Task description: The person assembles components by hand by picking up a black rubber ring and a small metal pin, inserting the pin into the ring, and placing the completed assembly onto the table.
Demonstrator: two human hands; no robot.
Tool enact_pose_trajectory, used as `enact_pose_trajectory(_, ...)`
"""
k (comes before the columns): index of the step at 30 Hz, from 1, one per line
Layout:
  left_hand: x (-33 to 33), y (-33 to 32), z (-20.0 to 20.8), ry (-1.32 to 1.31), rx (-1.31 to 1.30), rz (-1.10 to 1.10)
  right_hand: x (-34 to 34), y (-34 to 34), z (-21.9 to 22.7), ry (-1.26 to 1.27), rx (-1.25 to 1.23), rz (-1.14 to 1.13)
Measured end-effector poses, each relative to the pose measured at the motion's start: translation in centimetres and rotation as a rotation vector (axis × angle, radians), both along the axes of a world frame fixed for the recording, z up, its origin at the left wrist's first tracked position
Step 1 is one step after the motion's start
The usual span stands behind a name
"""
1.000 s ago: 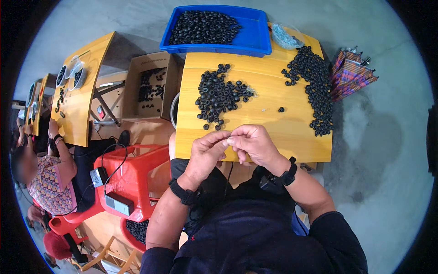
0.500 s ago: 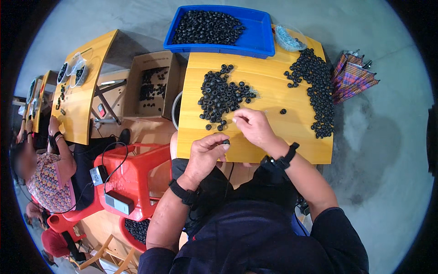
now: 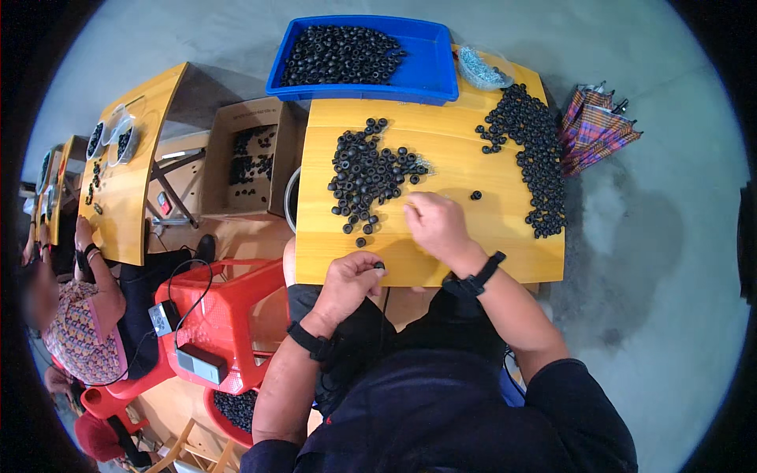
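Observation:
My left hand (image 3: 345,285) is at the table's front edge, closed in a pinch on a small black ring-shaped part (image 3: 379,266). To the right and a little farther in, my right hand (image 3: 438,227) hovers over the wooden table, thumb and fingers pressed together. Whatever its fingertips hold, if anything, is too small to make out. Beyond the hands lies a loose heap of black ring-shaped parts (image 3: 367,175), with tiny pale metallic bits (image 3: 426,165) by its right end. One lone black part (image 3: 475,195) rests right of my right hand.
A blue tray (image 3: 438,71) with black parts stands at the far edge beside a clear bowl (image 3: 482,69) of bluish bits. More black parts (image 3: 541,169) line the right side. Left are a cardboard box (image 3: 214,177), a red stool (image 3: 197,296) and a seated person (image 3: 87,315).
The view has shifted slightly, so the table sits farther left. My left hand has drawn back toward the front edge with the black part. My right hand has moved slightly rightward over the table.

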State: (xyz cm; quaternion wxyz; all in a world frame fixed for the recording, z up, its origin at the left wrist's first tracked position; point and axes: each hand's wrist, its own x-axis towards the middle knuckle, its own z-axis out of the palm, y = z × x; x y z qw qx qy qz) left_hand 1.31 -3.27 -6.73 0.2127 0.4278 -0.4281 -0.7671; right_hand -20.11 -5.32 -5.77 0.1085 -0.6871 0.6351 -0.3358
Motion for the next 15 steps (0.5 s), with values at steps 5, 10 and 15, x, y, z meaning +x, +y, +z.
enact_pose_trajectory(5,-1.0,0.4,0.6,0.025,0.011,-0.017,-4.1,1.4,0.4,0.039,0.158,-0.192)
enact_pose_trajectory(10,-2.0,-0.2,2.7,0.036,0.002,-0.002,-4.9,0.8,-0.6,0.109,0.206,-0.202)
enact_pose_trajectory(15,-2.0,-0.5,3.6,0.015,0.034,0.014,-5.2,1.2,-1.1,0.058,0.128,-0.121)
